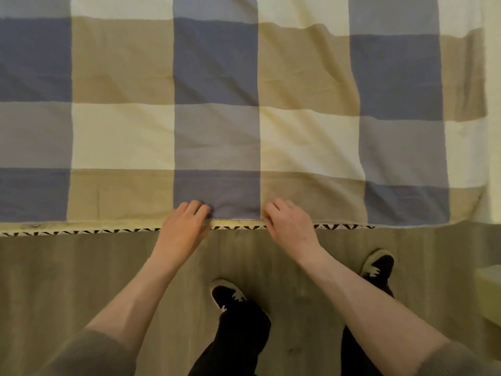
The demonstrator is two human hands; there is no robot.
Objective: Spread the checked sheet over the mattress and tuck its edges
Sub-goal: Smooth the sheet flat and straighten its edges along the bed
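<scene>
The checked sheet point(217, 104), in blue, tan and cream squares, lies spread flat over the mattress and fills the upper half of the view. Its near hem runs along the bed's front edge, with a strip of black-and-white trim point(81, 232) showing beneath it. My left hand point(184, 223) and my right hand point(290, 223) rest on that near edge, side by side, fingers curled down over the hem on a blue square. The fingertips press into or pinch the cloth; the grip itself is hidden under the fingers.
A wood-look floor point(81, 280) runs in front of the bed. My two feet in dark shoes point(230, 294) stand on it. A pale yellowish object point(488, 294) sits at the right edge. The sheet's right border point(485, 104) ends near a pale surface.
</scene>
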